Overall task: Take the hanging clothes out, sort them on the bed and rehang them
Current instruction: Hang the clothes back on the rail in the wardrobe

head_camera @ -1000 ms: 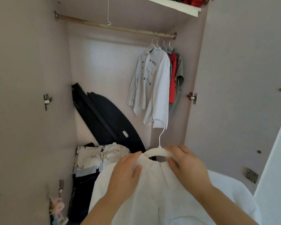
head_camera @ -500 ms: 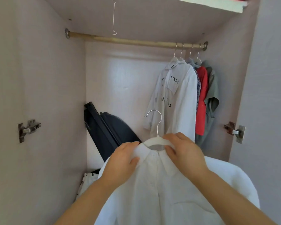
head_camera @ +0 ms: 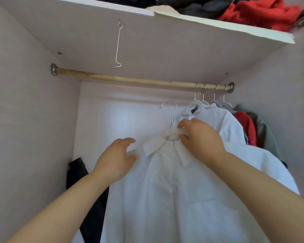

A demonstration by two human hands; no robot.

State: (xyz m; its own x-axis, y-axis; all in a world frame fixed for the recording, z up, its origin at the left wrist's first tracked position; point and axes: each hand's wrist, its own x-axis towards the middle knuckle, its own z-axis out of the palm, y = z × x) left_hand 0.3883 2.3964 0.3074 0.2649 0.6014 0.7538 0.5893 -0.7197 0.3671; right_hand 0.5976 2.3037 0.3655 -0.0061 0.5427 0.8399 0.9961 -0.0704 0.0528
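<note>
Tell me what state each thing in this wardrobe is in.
white shirt: on its hanger, held below the rod
hanger: hook free, not on the rod
rod: carries hung clothes at its right end
hung clothes: hanging, bunched together
left hand: grips the shirt's shoulder
right hand: pinches the hanger
wire hook: dangling under the shelf
</note>
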